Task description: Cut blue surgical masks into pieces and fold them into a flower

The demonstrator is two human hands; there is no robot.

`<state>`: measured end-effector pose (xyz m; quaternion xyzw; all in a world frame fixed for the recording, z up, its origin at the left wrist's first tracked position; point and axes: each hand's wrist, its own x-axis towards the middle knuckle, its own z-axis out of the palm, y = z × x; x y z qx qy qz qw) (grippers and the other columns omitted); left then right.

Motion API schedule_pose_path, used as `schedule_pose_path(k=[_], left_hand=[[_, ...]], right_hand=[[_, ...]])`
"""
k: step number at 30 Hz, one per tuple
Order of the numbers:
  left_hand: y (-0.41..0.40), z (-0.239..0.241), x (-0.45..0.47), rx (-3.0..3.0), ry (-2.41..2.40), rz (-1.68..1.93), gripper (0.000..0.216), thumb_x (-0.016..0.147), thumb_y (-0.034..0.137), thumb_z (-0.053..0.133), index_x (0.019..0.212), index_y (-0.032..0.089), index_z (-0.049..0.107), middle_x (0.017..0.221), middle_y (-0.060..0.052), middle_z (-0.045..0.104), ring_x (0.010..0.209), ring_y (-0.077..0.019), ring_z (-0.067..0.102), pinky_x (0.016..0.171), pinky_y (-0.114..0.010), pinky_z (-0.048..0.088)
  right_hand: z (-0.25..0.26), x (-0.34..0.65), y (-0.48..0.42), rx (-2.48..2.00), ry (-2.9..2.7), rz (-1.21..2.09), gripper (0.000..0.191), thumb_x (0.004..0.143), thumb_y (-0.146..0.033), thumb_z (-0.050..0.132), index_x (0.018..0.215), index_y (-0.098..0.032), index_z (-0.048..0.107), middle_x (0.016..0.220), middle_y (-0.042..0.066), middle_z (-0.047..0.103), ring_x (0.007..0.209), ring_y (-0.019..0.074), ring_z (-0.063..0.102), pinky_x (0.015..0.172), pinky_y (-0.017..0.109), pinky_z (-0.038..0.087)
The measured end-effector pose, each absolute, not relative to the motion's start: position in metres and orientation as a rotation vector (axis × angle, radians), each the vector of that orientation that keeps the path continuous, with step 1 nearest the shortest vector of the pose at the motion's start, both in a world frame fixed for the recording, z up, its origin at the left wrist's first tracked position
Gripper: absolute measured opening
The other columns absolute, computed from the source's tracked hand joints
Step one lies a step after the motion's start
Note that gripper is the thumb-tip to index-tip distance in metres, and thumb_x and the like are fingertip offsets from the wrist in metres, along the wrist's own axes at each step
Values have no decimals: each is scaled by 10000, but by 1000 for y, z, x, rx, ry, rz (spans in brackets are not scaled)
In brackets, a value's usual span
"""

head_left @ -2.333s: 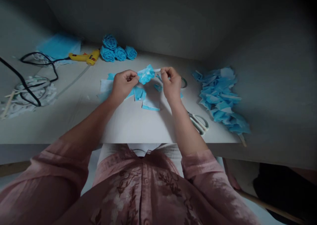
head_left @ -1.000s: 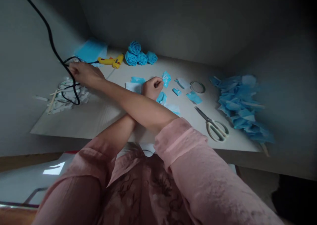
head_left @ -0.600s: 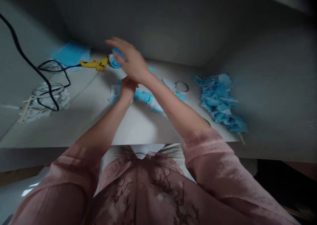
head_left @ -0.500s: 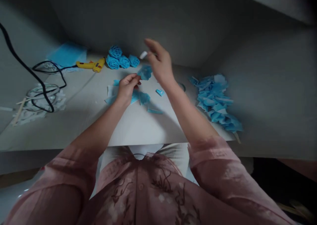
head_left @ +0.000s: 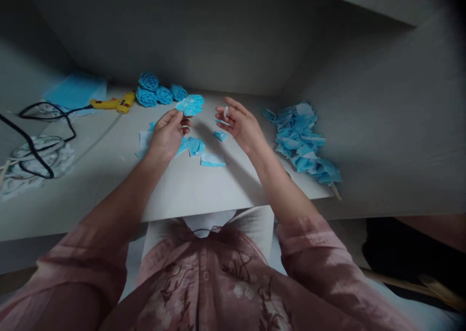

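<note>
My left hand [head_left: 168, 133] pinches the lower edge of a crinkled, petal-like blue piece [head_left: 191, 106], which is raised above the table. Facing it from the right, my right hand [head_left: 240, 123] is in the air with its fingers apart. A small white piece [head_left: 226, 111] shows at one of its fingers; whether it is worn or held, I cannot make out. Below the hands lie a blue petal piece [head_left: 195, 146], a white strip with a blue edge [head_left: 213, 160] and a small folded blue piece [head_left: 220, 135].
Several rolled blue flowers [head_left: 156, 91] stand at the back, beside a yellow glue gun [head_left: 114, 103] with a black cord [head_left: 31, 144]. Flat blue sheets [head_left: 76, 89] lie at the far left, whitish scraps [head_left: 54, 163] nearer. On the right is a heap of blue pieces [head_left: 300, 139].
My right hand has come down and its fingers have spread. My left hand has turned the blue piece so its face shows. The view has shifted, moving the table things leftward.
</note>
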<state>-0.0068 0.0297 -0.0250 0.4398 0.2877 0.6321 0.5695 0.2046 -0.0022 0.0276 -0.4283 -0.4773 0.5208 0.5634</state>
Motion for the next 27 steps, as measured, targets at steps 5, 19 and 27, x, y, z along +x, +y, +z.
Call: schedule_pose_path(k=[5,19,27], left_hand=[[20,-19,-2,960,630,1398,251,851,331,820,817,220,597,834,-3,721,765,-133,698,656,-233,496],[47,-3,26,713,1092,1115,179,945,94,579,791,152,651,757,-100,755,694,-157,725,711,-260,578],[41,5,-6,1440,1507,714,264,932,279,652,690,175,671,679,-98,723,620,-213,651,662,-353,472]], right_hand=[[23,222,-9,-1009,-1099,1273,506,934,-664,599,1317,-334,619,1403,29,702,1298,257,683,1093,500,579],[14,235,-4,-912,-980,1363,559,978,-685,500,1396,-321,565,1485,34,645,1363,238,624,1127,468,546],[0,220,-5,-885,-942,1407,492,946,-622,591,1344,-331,607,1447,15,686,1369,242,630,1163,513,524]])
